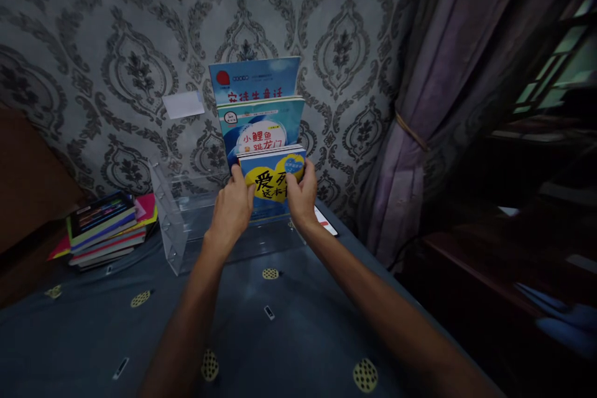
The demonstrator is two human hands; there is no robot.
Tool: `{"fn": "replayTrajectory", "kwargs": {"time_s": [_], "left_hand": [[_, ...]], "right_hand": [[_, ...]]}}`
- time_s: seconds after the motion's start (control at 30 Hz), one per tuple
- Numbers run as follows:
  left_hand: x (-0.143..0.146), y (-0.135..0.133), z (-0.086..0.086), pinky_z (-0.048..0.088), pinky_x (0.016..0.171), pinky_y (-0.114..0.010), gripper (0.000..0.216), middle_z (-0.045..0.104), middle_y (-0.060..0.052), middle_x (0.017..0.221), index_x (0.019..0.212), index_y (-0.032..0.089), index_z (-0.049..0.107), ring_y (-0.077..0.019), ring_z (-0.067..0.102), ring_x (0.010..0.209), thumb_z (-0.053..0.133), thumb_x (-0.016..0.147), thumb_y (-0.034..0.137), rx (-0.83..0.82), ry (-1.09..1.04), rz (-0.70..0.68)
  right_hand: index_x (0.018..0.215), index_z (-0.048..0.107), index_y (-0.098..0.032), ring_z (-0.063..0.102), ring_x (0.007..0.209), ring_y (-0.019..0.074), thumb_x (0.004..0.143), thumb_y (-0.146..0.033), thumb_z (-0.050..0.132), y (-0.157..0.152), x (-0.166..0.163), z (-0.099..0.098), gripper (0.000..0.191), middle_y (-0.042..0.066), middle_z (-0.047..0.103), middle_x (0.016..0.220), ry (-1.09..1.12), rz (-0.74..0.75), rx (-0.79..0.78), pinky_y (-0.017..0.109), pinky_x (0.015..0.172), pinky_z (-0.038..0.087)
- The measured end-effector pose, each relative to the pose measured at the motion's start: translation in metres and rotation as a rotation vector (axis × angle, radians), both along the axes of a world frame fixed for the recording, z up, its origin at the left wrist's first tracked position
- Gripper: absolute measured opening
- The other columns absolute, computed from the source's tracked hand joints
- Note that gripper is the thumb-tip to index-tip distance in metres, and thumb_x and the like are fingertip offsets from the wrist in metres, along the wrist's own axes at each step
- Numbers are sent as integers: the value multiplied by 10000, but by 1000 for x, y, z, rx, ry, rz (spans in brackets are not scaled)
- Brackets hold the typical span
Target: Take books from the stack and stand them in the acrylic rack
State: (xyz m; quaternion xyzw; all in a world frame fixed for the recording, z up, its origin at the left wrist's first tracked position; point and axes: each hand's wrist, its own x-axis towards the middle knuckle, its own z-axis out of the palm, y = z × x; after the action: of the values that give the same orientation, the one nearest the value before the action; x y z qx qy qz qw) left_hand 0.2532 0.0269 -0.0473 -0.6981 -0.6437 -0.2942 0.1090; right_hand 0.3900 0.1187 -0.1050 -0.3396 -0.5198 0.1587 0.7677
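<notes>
A clear acrylic tiered rack [173, 224] stands against the wall on a blue patterned cloth. Three books stand in it, stepped in height: a blue one [254, 79] at the back, a teal one [261, 127] in the middle, and a blue book with a yellow heart [272, 180] in front. My left hand [233, 208] grips the front book's left edge. On its right edge my right hand [302, 196] is closed. Both hands hold this book upright in the rack's front tier.
A stack of several books [105, 227] lies at the left on the cloth. A white card [183, 104] is stuck on the patterned wall. A purple tied curtain [420, 112] hangs at the right. A phone-like flat object [326, 222] lies beside the rack.
</notes>
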Motion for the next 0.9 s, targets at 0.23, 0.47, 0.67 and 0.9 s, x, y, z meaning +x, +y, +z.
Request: {"fn": "replayTrajectory", "kwargs": {"time_s": [0.23, 0.47, 0.67, 0.9], "left_hand": [[1, 1, -2, 576, 766, -398, 294, 724, -206, 1054, 1258, 108, 376, -326, 744, 919, 465, 1017, 250, 19, -1, 6], [2, 1, -2, 568, 782, -385, 353, 724, -206, 1069, 1305, 93, 365, -330, 744, 945, 478, 1012, 252, 11, 15, 40], [3, -2, -1, 566, 777, -387, 346, 720, -216, 1081, 1306, 86, 366, -329, 741, 947, 459, 1016, 250, 13, 5, 18], [-10, -2, 5, 565, 811, -385, 330, 744, -143, 1041, 1276, 165, 368, -312, 740, 963, 514, 988, 232, -8, -79, -68]], "right_hand": [[1240, 539, -214, 630, 1030, 247, 791, -253, 546, -1, 0, 2, 450, 91, 672, 1162, 14, -10, 10, 446, 985, 508], [1243, 549, -218, 636, 976, 237, 796, -257, 543, -2, 1, 0, 449, 82, 677, 1125, -7, -7, 13, 436, 953, 519], [1245, 538, -212, 630, 1036, 244, 800, -248, 533, 1, 0, 0, 447, 91, 668, 1163, 10, -4, 21, 453, 989, 506], [1357, 501, -243, 586, 1174, 266, 828, -257, 532, 7, 2, -9, 530, 94, 629, 1270, -68, -40, 32, 497, 1061, 471]]}}
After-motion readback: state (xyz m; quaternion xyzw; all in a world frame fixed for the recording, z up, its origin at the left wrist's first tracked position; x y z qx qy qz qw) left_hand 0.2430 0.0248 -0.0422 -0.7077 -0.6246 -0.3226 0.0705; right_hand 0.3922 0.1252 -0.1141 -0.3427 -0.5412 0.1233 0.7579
